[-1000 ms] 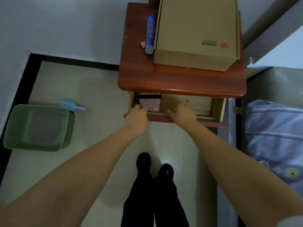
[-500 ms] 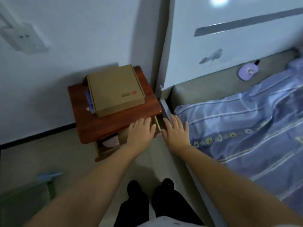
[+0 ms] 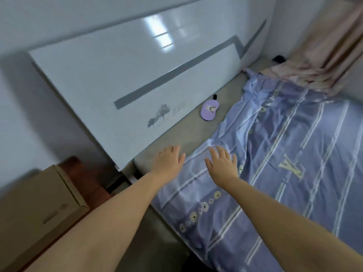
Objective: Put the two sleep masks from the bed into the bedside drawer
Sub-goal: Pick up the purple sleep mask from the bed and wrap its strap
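A purple sleep mask with a black strap lies on the bare grey mattress strip close to the white headboard, well beyond both hands. My left hand hovers open over the near corner of the mattress, fingers spread, holding nothing. My right hand is open too, above the edge of the blue striped sheet. The red-brown bedside table shows only as a corner at lower left; its drawer and the other mask are out of view.
A cardboard box sits on the bedside table at lower left. Pink curtains hang at the upper right, bunched onto the bed's far end. A small black object lies near the far corner by the wall.
The view has swung from the open drawer up and right to the bed. Both hands left the drawer front and now reach open over the bed's near corner.
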Available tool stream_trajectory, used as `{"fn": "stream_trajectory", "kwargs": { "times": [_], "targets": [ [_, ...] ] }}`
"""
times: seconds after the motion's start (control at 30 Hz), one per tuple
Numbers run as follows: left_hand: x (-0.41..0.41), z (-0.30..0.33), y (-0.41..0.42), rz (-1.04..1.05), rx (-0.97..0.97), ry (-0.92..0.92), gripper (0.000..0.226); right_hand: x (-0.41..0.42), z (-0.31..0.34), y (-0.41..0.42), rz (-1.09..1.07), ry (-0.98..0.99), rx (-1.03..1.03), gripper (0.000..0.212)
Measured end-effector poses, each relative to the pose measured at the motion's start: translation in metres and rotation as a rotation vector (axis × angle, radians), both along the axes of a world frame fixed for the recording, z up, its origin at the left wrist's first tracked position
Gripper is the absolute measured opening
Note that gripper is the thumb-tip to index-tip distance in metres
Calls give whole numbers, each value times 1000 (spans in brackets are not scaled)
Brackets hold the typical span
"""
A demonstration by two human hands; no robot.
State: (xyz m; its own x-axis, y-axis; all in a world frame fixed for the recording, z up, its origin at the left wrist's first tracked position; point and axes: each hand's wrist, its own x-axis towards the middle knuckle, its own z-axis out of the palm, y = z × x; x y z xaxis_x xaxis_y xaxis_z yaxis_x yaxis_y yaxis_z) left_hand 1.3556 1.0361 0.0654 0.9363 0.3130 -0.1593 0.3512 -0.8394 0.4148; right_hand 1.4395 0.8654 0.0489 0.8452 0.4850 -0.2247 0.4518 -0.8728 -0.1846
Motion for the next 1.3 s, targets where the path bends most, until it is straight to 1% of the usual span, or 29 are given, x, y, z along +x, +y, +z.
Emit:
{"fn": "stream_trajectory", "kwargs": {
  "times": [0.13, 0.23, 0.43, 0.6, 0.67, 0.73, 0.8, 0.9, 0.97, 1.03, 1.1, 1.17, 1.23, 1.3],
  "targets": [
    [75, -18, 10, -53, 2, 50, 47, 79, -14, 7, -25, 62, -34, 52],
    [132, -48, 29, -77, -3, 112, 47, 130, -37, 24, -58, 123, -78, 52],
    [254, -141, 57, -153, -70, 241, 42, 228, -103, 69, -155, 222, -132, 51],
    [331, -223, 59, -195, -15, 215, 42, 313, -165, 113, -203, 295, -111, 51],
    [352, -253, 58, -210, 32, 237, 47, 343, -191, 125, -196, 303, -98, 52],
    [366, -282, 57, -240, 59, 271, 60, 369, -215, 135, -187, 286, -96, 59],
    [367, -302, 54, -253, 110, 222, 68, 391, -238, 144, -171, 256, -100, 69],
    [364, -319, 48, -217, 213, 60, 66, 409, -263, 150, -184, 183, -65, 67],
    [364, -326, 47, -210, 215, 51, 66, 410, -271, 152, -171, 129, -59, 63],
    [364, -328, 48, -224, 208, 61, 69, 411, -272, 149, -132, 100, -71, 67],
    [366, -329, 47, -237, 254, 76, 68, 418, -264, 143, -118, 139, -37, 68],
    [368, -326, 48, -242, 319, 115, 66, 427, -246, 138, -138, 232, 27, 68],
    [368, -325, 51, -251, 275, 195, 71, 429, -223, 132, -200, 289, 111, 67],
    [375, -322, 51, -273, 178, 357, 73, 424, -196, 122, -242, 287, 179, 65]
  ]
}}
